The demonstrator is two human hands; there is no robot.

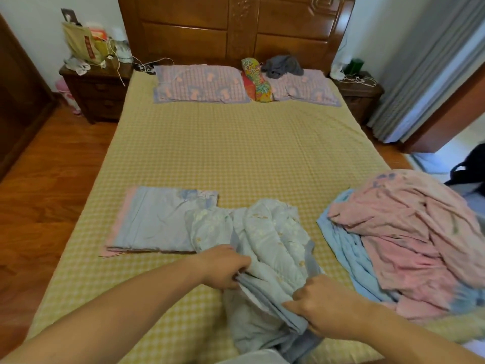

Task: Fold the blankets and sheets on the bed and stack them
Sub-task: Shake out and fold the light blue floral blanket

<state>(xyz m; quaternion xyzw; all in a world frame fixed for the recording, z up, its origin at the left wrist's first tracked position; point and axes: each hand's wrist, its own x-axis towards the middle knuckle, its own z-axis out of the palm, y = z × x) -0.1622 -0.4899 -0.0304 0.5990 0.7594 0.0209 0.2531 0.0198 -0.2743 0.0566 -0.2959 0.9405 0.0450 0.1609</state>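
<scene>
Both my left hand (223,266) and right hand (319,304) have fingers curled tight on the crumpled pale-blue quilted blanket (267,248); I should find matching corners and pull it flat first.

Pale blue blanket (267,248) was soft quilted cloth, matt, crumpled, with faint embroidered flowers. Folded sheet (154,222) was thin smooth cotton-like cloth, creased, pink-edged. Pink sheet (409,232) looked thin, wrinkled, matt fabric over a blue cloth (346,256) with fine ridges. Bed cover (236,153) was matt checked yellow fabric. Headboard (236,27) was glossy carved wood; floor (52,179) was shiny wood.
</scene>
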